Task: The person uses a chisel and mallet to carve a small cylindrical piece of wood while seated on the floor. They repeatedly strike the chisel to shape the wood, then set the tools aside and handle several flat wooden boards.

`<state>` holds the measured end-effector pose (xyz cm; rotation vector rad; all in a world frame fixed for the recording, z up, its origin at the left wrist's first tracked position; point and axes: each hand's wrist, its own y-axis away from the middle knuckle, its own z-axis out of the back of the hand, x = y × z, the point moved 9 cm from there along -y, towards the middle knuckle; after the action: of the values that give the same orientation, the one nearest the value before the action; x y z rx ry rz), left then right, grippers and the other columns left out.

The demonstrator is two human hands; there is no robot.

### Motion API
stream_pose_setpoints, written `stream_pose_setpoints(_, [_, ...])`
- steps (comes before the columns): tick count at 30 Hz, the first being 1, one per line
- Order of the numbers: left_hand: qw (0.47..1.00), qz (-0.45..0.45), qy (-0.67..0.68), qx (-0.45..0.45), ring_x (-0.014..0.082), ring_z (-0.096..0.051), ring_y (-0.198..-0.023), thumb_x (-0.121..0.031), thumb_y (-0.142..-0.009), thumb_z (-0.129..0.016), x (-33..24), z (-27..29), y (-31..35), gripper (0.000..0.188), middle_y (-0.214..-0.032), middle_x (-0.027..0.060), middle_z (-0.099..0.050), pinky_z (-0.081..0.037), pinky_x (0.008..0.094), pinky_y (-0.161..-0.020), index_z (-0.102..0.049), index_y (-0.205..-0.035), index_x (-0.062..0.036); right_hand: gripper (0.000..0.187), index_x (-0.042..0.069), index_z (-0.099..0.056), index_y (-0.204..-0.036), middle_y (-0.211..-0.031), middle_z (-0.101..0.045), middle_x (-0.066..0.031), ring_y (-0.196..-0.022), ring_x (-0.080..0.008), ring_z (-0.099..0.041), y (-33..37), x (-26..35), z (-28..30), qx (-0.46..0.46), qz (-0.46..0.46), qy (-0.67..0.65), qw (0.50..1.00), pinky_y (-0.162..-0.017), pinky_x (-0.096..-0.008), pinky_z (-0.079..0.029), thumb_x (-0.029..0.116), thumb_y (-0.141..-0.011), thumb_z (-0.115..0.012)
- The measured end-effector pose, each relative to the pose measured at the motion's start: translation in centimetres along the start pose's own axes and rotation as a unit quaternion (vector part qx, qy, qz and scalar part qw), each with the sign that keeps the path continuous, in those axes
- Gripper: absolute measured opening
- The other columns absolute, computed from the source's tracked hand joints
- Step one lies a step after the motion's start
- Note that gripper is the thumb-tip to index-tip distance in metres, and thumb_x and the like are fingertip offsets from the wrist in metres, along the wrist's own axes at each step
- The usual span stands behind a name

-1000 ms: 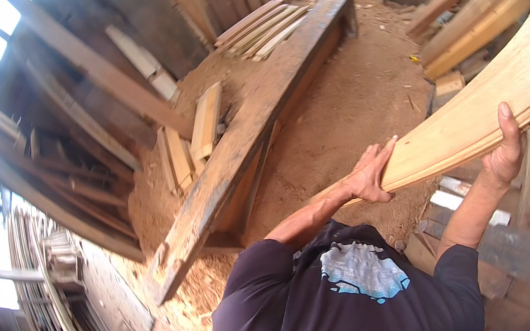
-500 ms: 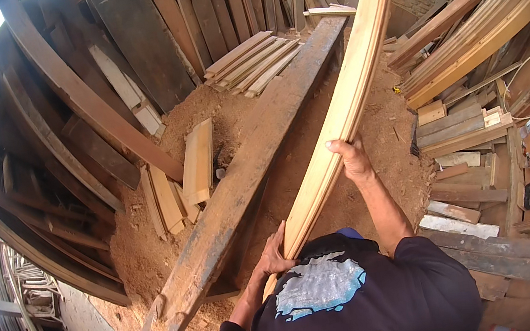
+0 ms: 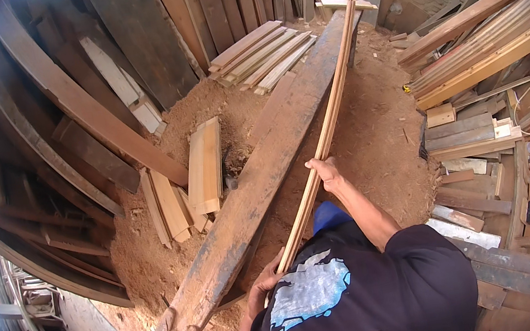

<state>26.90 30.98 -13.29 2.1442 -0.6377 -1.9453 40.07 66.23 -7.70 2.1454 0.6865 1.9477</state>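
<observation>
I hold a long, thin, pale wooden plank [image 3: 332, 107] on edge, running from near my waist up toward the far end of a long, worn workbench beam [image 3: 260, 180]. My left hand [image 3: 264, 287] grips the plank's near end. My right hand [image 3: 326, 171] clasps it about a third of the way up. The plank lies over the beam's right side, its far tip near a small pale board [image 3: 340, 3] at the beam's end.
Sawdust [image 3: 382, 120] covers the ground. Short pale boards [image 3: 204, 164] lie left of the beam, and a stack of planks [image 3: 262, 56] rests farther back. Dark timbers [image 3: 143, 40] lean on the rear wall. Lumber piles [image 3: 474, 52] and offcuts [image 3: 466, 135] crowd the right.
The plank swung from my right side, flat face showing, around to the front and dropped down onto its edge along the beam. Both hands kept hold of it.
</observation>
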Motion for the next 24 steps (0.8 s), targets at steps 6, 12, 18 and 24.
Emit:
stream_pose_setpoints(6, [0.998,0.036,0.059,0.003,0.0234,-0.021,-0.154,-0.045,-0.077,-0.079,0.6,5.5,-5.2,0.106,-0.167,0.0137,-0.026,-0.016,0.0363,-0.125,-0.028,-0.162,-0.0061,0.021,0.002,-0.067,-0.083,-0.081,-0.063,-0.0076,-0.075,-0.0208,-0.062,-9.6,-3.3,-2.0,0.000,-0.069,-0.024,0.997,-0.069,-0.0389,-0.051,0.016,-0.072,-0.079])
stream_pose_setpoints(12, [0.985,0.113,0.129,0.021,0.0226,-0.032,-0.148,-0.052,-0.074,-0.079,-4.4,8.0,-10.9,0.108,-0.161,0.0130,-0.038,-0.021,0.0377,-0.122,-0.033,-0.160,-0.0057,0.029,-0.001,-0.067,-0.095,-0.088,-0.063,-0.0077,-0.082,-0.0238,-0.064,-20.1,-6.9,-1.5,-0.041,-0.144,-0.015,0.989,-0.073,-0.0409,-0.053,0.015,-0.074,-0.078])
stream_pose_setpoints(18, [0.997,0.061,-0.045,-0.007,0.0241,-0.047,-0.133,-0.027,-0.074,-0.076,-6.5,12.7,-19.6,0.105,-0.155,0.0148,-0.047,-0.040,0.0365,-0.111,-0.024,-0.164,-0.0110,0.051,-0.001,-0.056,-0.124,-0.114,-0.061,-0.0135,-0.108,-0.0324,-0.061,-26.7,-4.7,-0.2,0.026,-0.264,-0.096,0.959,-0.099,-0.0527,-0.048,0.021,-0.081,-0.074])
stream_pose_setpoints(24, [0.982,0.184,-0.041,-0.003,0.0296,-0.055,-0.128,-0.033,-0.069,-0.077,-8.9,16.3,-25.5,0.106,-0.148,0.0170,-0.055,-0.045,0.0413,-0.104,-0.031,-0.163,-0.0205,0.071,0.006,-0.047,-0.146,-0.152,-0.042,-0.0159,-0.140,-0.0359,-0.040,-31.5,-0.4,0.3,-0.066,-0.270,0.033,0.960,-0.120,-0.0568,-0.023,0.031,-0.084,-0.071])
